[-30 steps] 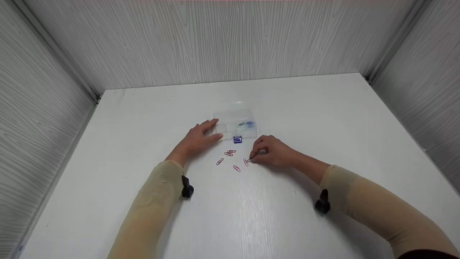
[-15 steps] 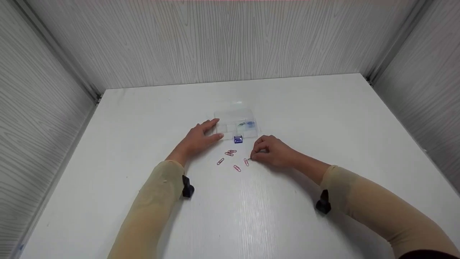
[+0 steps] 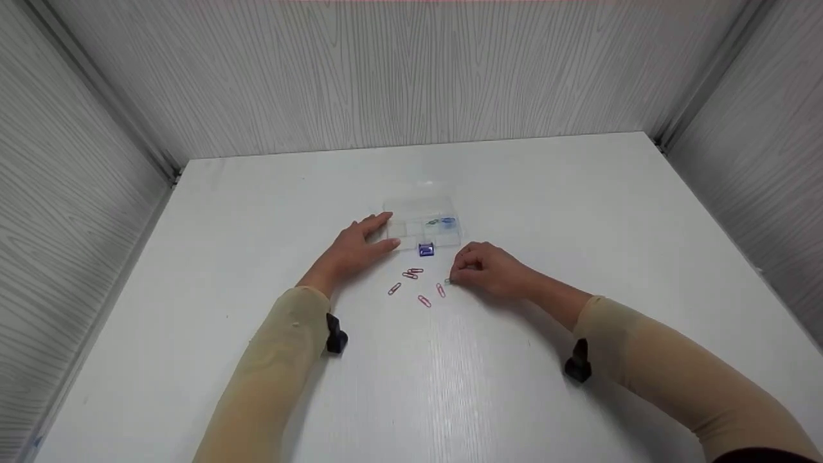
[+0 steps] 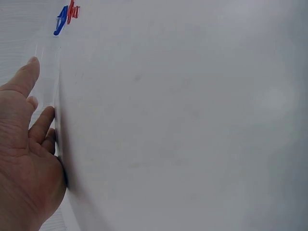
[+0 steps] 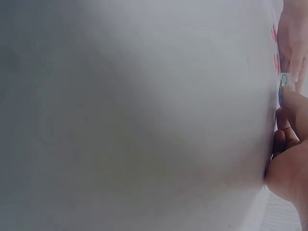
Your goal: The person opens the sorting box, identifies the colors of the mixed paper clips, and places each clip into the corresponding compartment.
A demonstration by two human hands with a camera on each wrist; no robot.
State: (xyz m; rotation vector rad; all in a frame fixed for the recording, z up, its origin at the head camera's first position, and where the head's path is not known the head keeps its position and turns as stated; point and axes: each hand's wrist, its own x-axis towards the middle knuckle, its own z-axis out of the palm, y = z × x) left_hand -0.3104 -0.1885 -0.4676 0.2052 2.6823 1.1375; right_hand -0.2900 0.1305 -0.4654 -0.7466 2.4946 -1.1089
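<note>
My left hand (image 3: pixel 355 249) rests on the table, its spread thumb and fingers touching the left side of a clear compartment box (image 3: pixel 418 207). Between thumb and fingertips, my right hand (image 3: pixel 490 270) pinches a small greenish paper clip (image 5: pixel 284 79), only its end showing in the head view. Several red paper clips (image 3: pixel 424 301) lie loose on the table in front of the box, one of them just left of the right fingertips. Inside the box, a green paper clip (image 3: pixel 432 222) and blue paper clips (image 3: pixel 448 220) sit in the right-hand compartments.
A purple-blue rectangular gem-like piece (image 3: pixel 426 249) is at the box's front edge, between the hands. The white table (image 3: pixel 411 386) reaches back to pale wood-grained panels (image 3: pixel 411 77), with similar panels at both sides.
My right fingertips have shifted slightly away from the body, and the pinched paper clip has turned and moved with them. The left hand and the red paper clips stay in place.
</note>
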